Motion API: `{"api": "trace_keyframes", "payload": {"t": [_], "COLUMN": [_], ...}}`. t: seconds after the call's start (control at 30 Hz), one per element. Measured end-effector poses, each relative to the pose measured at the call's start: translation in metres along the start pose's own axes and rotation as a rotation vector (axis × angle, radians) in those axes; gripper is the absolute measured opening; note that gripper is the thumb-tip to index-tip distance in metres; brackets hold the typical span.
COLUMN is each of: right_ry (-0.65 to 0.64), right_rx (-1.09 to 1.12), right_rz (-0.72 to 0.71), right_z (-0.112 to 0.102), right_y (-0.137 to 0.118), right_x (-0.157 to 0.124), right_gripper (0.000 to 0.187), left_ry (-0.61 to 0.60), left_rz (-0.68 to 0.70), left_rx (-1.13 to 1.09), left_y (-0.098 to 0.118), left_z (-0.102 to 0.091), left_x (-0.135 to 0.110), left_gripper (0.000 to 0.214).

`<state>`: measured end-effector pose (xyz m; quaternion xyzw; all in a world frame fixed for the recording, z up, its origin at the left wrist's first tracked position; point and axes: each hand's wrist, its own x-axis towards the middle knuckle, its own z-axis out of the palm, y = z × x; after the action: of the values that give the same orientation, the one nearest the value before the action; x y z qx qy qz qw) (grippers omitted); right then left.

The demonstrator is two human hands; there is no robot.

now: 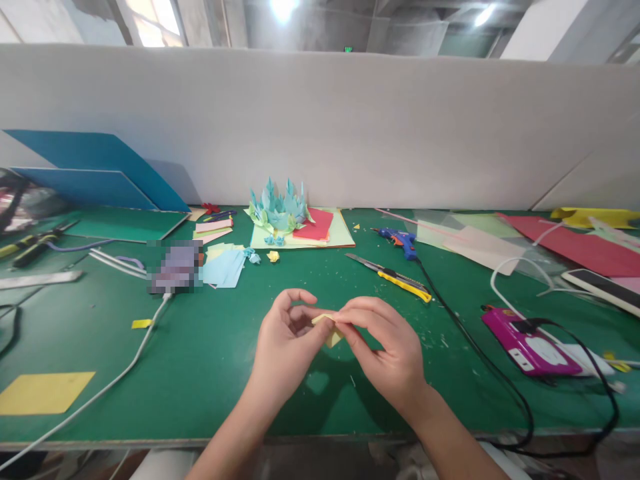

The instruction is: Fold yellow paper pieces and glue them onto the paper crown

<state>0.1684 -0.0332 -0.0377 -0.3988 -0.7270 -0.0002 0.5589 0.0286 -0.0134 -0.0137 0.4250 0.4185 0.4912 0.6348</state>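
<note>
Between my two hands, above the green tabletop, is a small piece of folded yellow paper point(334, 335). My left hand point(295, 337) pinches its left side between thumb and fingers, the index finger curled above. My right hand point(385, 340) pinches the upper right edge with thumb and fingertips. Part of the paper is hidden behind the fingers. Beyond the hands lie a small folded yellow paper piece point(273, 256) and light blue folded pieces point(253, 256). A blue and green folded-paper crown shape point(277, 210) stands farther back on stacked paper.
A yellow utility knife point(407, 285) and a blue glue gun point(400, 241) with a black cord lie to the right, near a magenta power strip point(530, 343). Light blue sheets point(224, 268) and a white cable point(143, 350) are at left. A pale partition point(320, 127) rises behind.
</note>
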Motion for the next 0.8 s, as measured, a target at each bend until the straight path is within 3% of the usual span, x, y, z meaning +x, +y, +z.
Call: {"api": "trace_keyframes", "payload": {"t": [0.23,0.67,0.8], "right_ry": [-0.025,-0.089,-0.046], "right_rx": [-0.060,-0.100,0.013], "right_rz": [-0.107,-0.176,-0.041], "right_z": [-0.002,-0.011,-0.008], "right_y": [0.001,0.008,0.003], "right_x": [0.000,0.000,0.000], "right_gripper": [0.022,0.025,0.020], "left_ry": [0.009,-0.039,-0.037], "left_rz": [-0.006,-0.024,0.001], "left_rx": [-0.031,-0.089,-0.097], "left_y": [-0.001,0.001,0.002], "left_z": [-0.005,-0.005,-0.003], "left_x": [0.000,0.000,-0.001], "left_gripper": [0.043,0.046,0.046]}}
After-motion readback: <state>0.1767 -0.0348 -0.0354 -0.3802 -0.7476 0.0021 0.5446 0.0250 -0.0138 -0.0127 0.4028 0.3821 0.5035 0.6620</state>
